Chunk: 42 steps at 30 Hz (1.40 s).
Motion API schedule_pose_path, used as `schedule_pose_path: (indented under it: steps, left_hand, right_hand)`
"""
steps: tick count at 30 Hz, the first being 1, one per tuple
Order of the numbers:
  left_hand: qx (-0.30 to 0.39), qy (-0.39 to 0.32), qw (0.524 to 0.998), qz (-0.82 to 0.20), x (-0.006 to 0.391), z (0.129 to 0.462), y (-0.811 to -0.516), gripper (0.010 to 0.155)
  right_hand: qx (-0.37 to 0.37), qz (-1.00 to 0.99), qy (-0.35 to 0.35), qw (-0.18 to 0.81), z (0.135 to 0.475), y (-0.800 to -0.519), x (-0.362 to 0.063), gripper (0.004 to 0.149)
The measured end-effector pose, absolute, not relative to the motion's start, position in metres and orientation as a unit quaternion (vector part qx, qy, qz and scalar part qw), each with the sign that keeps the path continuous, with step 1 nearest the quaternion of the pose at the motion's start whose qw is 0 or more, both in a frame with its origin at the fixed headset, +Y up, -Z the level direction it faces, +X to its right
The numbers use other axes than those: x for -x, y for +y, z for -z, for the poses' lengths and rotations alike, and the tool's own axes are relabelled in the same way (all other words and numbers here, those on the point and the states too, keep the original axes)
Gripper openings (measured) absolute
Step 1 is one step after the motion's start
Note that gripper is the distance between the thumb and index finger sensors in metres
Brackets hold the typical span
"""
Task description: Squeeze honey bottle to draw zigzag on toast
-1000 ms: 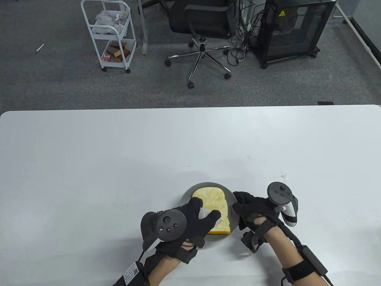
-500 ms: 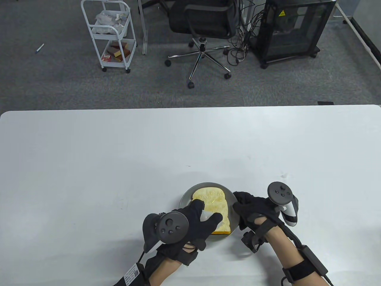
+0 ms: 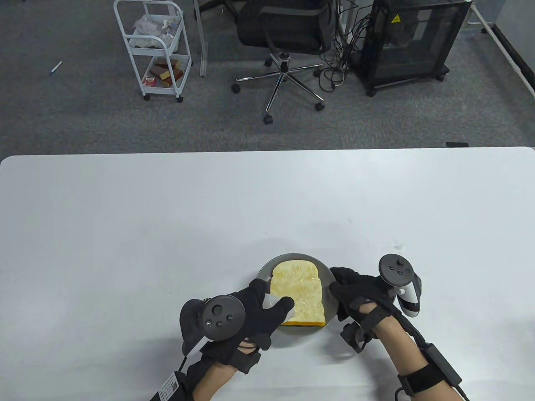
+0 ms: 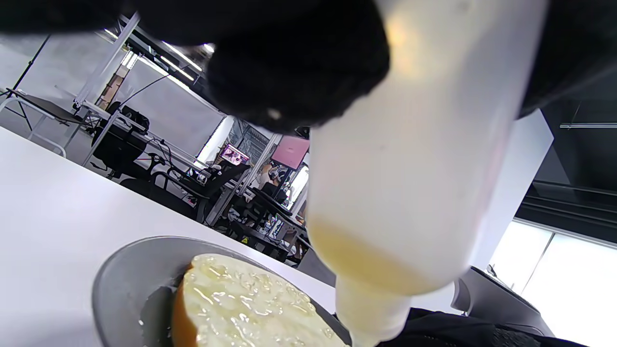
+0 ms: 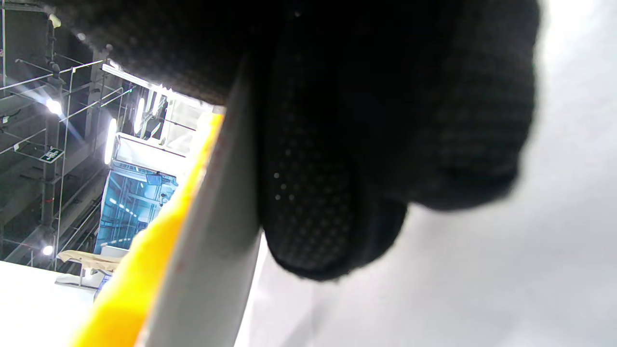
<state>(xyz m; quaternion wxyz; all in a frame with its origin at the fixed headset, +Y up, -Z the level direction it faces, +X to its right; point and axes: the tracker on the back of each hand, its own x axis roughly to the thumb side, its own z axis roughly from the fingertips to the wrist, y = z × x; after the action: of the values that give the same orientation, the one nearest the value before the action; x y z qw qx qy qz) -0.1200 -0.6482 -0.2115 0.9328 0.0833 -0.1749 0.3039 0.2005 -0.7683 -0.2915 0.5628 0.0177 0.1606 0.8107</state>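
A slice of toast (image 3: 297, 293) with glossy honey on top lies on a grey plate (image 3: 330, 307) near the table's front edge. My left hand (image 3: 255, 313) grips a translucent honey bottle (image 3: 271, 300) at the toast's left edge. In the left wrist view the honey bottle (image 4: 409, 193) points nozzle down beside the toast (image 4: 241, 308), with honey pooled at its lower end. My right hand (image 3: 351, 292) holds the plate's right rim; in the right wrist view its fingers (image 5: 366, 159) press on the plate rim (image 5: 212, 270).
The white table (image 3: 167, 217) stretches far and to both sides of the plate. Beyond the table's far edge stand a white cart (image 3: 154, 46), an office chair (image 3: 284, 37) and a black cabinet (image 3: 413, 41) on the floor.
My left hand with the bottle has moved left and slightly toward me, from over the toast's lower middle to its left edge. The right hand stays on the plate rim.
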Motion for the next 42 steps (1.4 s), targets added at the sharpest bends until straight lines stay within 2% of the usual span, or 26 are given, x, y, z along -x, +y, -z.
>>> schedule_pose_path:
  steps: [21, 25, 28, 31, 34, 38, 42]
  left_hand:
    - [-0.041, -0.157, 0.939, -0.303, 0.155, 0.219, -0.637, 0.068]
    - [-0.045, -0.142, 0.926, -0.345, 0.167, 0.223, -0.637, 0.069]
    - [-0.048, -0.119, 0.895, -0.426, 0.181, 0.233, -0.646, 0.070]
    - [-0.045, -0.098, 0.835, -0.540, 0.193, 0.244, -0.661, 0.071]
    - [-0.012, -0.080, 0.780, -0.621, 0.201, 0.256, -0.679, 0.072]
    - [0.020, -0.053, 0.726, -0.686, 0.207, 0.264, -0.696, 0.072]
    - [0.033, -0.044, 0.699, -0.713, 0.210, 0.269, -0.704, 0.072]
  right_hand:
    - [-0.008, -0.807, 0.157, 0.569, 0.294, -0.767, -0.208, 0.056]
    - [-0.006, -0.806, 0.154, 0.572, 0.295, -0.766, -0.210, 0.056]
    - [-0.003, -0.802, 0.143, 0.580, 0.296, -0.761, -0.213, 0.056]
    - [-0.011, -0.807, 0.128, 0.577, 0.301, -0.748, -0.217, 0.056]
    - [0.003, -0.810, 0.121, 0.574, 0.314, -0.736, -0.216, 0.056]
    - [0.025, -0.821, 0.125, 0.557, 0.340, -0.734, -0.206, 0.055]
    - [0.073, -0.828, 0.139, 0.538, 0.366, -0.744, -0.195, 0.055]
